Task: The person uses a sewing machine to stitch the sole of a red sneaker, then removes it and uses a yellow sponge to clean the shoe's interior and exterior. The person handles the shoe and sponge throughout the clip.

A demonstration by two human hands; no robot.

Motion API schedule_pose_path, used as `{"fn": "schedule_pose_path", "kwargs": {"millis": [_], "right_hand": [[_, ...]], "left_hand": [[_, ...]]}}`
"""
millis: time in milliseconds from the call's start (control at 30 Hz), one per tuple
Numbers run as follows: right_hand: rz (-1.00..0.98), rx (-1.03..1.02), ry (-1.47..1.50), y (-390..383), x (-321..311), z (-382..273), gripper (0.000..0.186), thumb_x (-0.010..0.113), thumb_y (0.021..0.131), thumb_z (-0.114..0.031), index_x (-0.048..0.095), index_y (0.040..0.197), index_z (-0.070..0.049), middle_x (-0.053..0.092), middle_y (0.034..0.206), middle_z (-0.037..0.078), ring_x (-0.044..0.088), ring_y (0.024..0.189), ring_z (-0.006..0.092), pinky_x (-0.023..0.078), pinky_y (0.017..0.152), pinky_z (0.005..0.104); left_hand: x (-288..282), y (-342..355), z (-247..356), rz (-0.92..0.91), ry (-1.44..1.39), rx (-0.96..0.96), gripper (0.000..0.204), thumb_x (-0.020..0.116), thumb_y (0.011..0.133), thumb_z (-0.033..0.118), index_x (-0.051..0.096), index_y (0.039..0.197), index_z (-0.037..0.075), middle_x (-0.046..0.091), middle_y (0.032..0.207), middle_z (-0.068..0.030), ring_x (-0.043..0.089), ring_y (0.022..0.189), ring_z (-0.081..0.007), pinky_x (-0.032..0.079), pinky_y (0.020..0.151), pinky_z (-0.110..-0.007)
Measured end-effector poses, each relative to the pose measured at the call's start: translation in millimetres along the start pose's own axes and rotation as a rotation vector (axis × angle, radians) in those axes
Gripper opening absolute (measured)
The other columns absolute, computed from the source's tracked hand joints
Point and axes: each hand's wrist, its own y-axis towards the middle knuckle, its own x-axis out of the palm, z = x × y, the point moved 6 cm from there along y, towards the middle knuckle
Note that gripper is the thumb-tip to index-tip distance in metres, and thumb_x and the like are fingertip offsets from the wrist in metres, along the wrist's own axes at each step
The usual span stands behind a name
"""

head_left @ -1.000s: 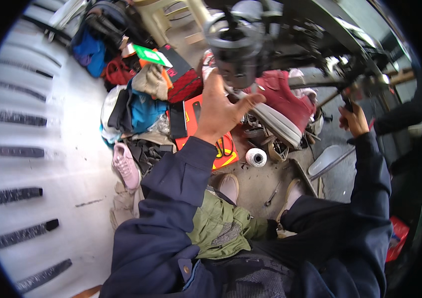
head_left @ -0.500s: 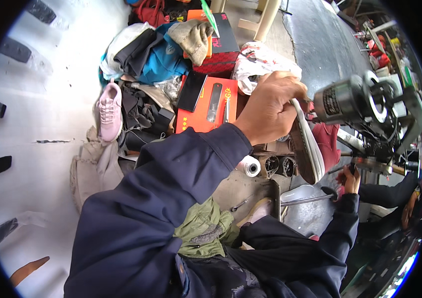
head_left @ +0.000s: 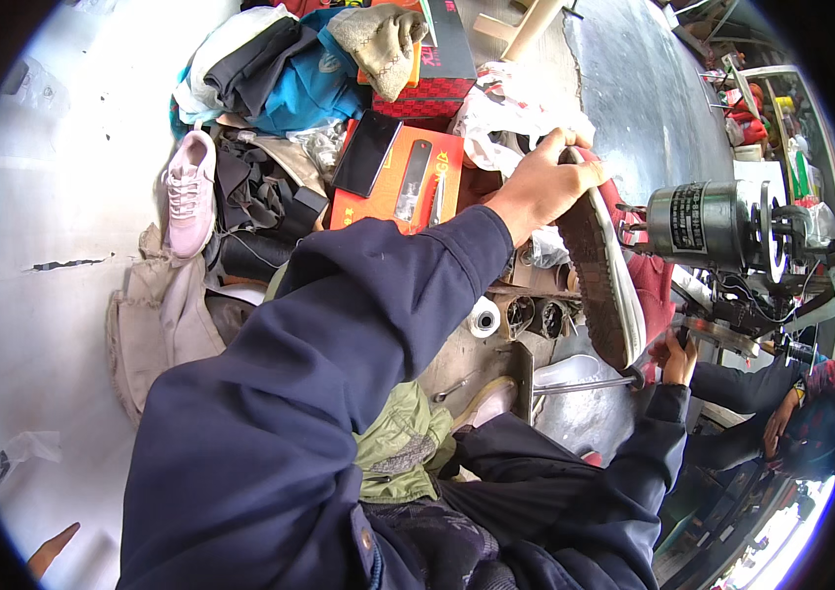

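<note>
A shoe with a red upper and a white-edged, treaded dark sole (head_left: pixel 599 265) stands on its side at a shoe-patching sewing machine (head_left: pixel 698 228). My left hand (head_left: pixel 550 187) pinches its upper end, thumb and fingers over the rim by the machine's head. Lower down, my right hand (head_left: pixel 675 360) is closed around a small dark handle beside the machine's flat wheel (head_left: pixel 720 335). The needle area is partly hidden behind the shoe.
A pink sneaker (head_left: pixel 188 197) lies left, near folded clothes. A dark phone (head_left: pixel 366 153) rests on an orange-red box (head_left: pixel 447 147). A white thread spool (head_left: pixel 483 319) sits below my left sleeve. Another person's hand (head_left: pixel 779 423) shows at the right.
The shoe has turned slightly, so more of its treaded sole faces me. My left hand has shifted its hold at the upper end. The whole view has swung a little.
</note>
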Motion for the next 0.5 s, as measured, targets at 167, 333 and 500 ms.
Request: {"fn": "schedule_pose_path", "kwargs": {"millis": [167,333,500], "right_hand": [[-0.006,-0.031,0.007,1.5,2.4,-2.6,0.023,0.067,0.094,-0.026,0.055,0.100,-0.007,0.064,0.071,0.008,0.065,0.054,0.0206,0.045,0.044,0.0297],[-0.038,-0.054,0.028,0.8,7.9,-7.6,0.022,0.067,0.095,-0.024,0.055,0.100,-0.007,0.063,0.070,0.007,0.064,0.053,0.0196,0.043,0.044,0.0292],[-0.050,-0.073,0.015,-3.2,11.1,-11.9,0.021,0.067,0.095,-0.024,0.056,0.098,-0.006,0.063,0.069,0.007,0.063,0.052,0.0186,0.043,0.045,0.0285]], "left_hand": [[-1.6,-4.9,1.2,0.043,-0.177,-0.085,0.037,0.070,0.078,0.019,0.052,0.108,0.007,0.057,0.094,-0.0070,0.056,0.086,-0.0161,0.046,0.080,-0.031],[-5.3,-6.5,0.5,0.104,-0.215,-0.087,0.029,0.067,0.077,0.016,0.054,0.103,0.009,0.056,0.092,-0.0050,0.053,0.087,-0.0149,0.044,0.080,-0.030],[-4.7,-4.2,2.5,-0.024,-0.074,-0.057,0.026,0.058,0.084,0.028,0.051,0.107,0.016,0.053,0.086,-0.0021,0.061,0.071,-0.0152,0.052,0.054,-0.040]]}}
